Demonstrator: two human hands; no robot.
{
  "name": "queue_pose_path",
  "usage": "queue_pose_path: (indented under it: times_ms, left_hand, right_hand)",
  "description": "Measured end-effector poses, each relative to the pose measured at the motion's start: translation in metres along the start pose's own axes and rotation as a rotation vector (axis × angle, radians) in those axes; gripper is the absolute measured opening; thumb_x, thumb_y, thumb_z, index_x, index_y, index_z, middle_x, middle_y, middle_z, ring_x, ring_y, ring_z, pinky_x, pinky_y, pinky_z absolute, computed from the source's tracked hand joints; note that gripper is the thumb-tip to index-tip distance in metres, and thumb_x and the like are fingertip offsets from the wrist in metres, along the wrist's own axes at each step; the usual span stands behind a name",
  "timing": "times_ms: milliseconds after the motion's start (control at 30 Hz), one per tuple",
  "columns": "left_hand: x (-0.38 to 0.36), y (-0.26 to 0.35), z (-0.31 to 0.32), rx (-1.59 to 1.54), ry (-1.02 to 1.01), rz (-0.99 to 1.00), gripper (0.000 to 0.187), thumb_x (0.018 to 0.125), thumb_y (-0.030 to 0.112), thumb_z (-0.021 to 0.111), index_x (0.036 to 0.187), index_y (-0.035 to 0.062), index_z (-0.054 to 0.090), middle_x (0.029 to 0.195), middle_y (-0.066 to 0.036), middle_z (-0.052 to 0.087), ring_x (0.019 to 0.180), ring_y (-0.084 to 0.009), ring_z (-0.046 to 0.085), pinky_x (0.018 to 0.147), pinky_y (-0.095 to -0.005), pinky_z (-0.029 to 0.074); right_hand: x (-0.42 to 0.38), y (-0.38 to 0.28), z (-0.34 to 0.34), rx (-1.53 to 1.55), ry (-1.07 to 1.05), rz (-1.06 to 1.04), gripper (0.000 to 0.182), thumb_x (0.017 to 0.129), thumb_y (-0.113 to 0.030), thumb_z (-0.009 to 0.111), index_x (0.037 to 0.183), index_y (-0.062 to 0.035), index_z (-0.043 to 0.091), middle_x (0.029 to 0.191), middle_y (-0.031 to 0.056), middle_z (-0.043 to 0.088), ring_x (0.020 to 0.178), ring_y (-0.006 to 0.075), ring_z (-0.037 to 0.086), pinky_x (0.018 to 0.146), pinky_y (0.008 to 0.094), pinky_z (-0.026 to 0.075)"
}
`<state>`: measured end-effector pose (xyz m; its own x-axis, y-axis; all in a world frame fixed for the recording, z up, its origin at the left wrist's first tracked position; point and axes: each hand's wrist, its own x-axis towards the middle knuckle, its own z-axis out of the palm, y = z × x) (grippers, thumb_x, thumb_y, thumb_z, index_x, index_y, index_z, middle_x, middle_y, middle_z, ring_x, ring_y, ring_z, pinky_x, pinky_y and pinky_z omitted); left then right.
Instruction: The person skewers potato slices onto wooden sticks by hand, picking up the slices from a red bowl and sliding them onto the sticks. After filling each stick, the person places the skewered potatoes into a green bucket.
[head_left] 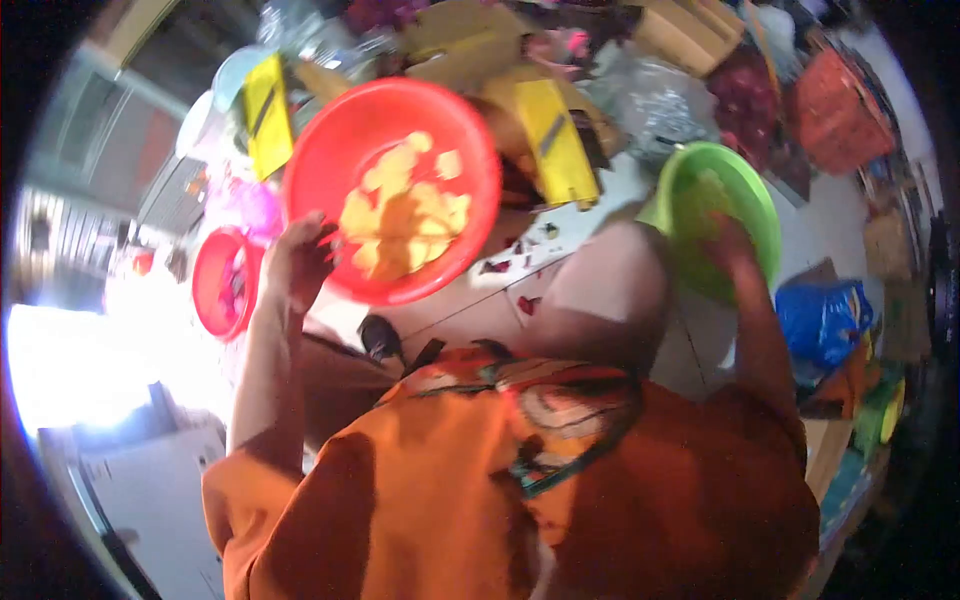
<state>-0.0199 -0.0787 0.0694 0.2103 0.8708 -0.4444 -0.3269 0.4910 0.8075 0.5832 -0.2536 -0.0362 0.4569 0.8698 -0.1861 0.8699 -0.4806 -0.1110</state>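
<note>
My left hand (303,262) is at the lower left rim of a large red basin (465,130), its fingers bent near the edge; whether it grips the rim is unclear. Pale yellow pieces (405,215) lie spread over the basin's bottom. On the right, my right hand (730,245) reaches into a green basin (755,190). Its fingers are blurred, and what they may hold cannot be made out. A small pale yellow heap (708,190) shows inside the green basin, beyond the hand.
Two yellow slicer-like boards (266,115) (556,140) flank the red basin. A smaller red basin (226,285) stands at left, a blue bag (825,320) at right. Cardboard (690,30), clear plastic (655,105) and a red basket (840,110) lie farther back. Scraps (495,266) dot the floor.
</note>
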Motion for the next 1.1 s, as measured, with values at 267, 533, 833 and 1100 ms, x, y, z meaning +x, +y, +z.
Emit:
queue_pose_path:
  times_ms: [267, 533, 833, 1100]
  left_hand:
    - [0.029, 0.028, -0.020, 0.117, 0.105, 0.105, 0.026, 0.083, 0.015, 0.058, 0.104, 0.0014, 0.051, 0.096, -0.013, 0.057, 0.076, -0.0232, 0.059, 0.067, -0.0345, 0.049]
    - [0.062, 0.023, -0.041, 0.179, 0.114, 0.136, 0.024, 0.081, 0.010, 0.055, 0.103, 0.0002, 0.054, 0.090, -0.010, 0.059, 0.073, -0.0220, 0.061, 0.066, -0.0325, 0.050]
    - [0.082, 0.019, -0.044, 0.338, 0.051, 0.049, 0.019, 0.078, 0.011, 0.061, 0.095, 0.0028, 0.059, 0.084, -0.005, 0.061, 0.066, -0.0148, 0.062, 0.060, -0.0268, 0.048]
    - [0.094, 0.022, -0.036, 0.410, -0.002, 0.044, 0.018, 0.084, 0.013, 0.058, 0.101, 0.0056, 0.058, 0.088, -0.004, 0.062, 0.070, -0.0143, 0.060, 0.064, -0.0270, 0.049]
  right_hand:
    - [-0.010, -0.212, -0.098, 0.637, 0.084, -0.561, 0.034, 0.076, -0.015, 0.066, 0.106, -0.0017, 0.059, 0.093, 0.0139, 0.064, 0.082, 0.0198, 0.064, 0.074, 0.0305, 0.050]
    - [-0.026, -0.397, -0.013, 0.204, -0.247, -0.944, 0.025, 0.076, -0.015, 0.064, 0.097, -0.0022, 0.062, 0.090, 0.0161, 0.064, 0.082, 0.0279, 0.064, 0.074, 0.0364, 0.051]
    - [-0.005, -0.428, 0.047, 0.014, -0.157, -1.010, 0.030, 0.072, -0.022, 0.067, 0.095, -0.0042, 0.059, 0.083, 0.0168, 0.062, 0.080, 0.0329, 0.061, 0.070, 0.0425, 0.049]
    - [0.021, -0.432, 0.043, 0.127, -0.335, -0.861, 0.015, 0.072, -0.013, 0.056, 0.081, -0.0018, 0.057, 0.076, 0.0197, 0.060, 0.074, 0.0358, 0.061, 0.065, 0.0435, 0.047]
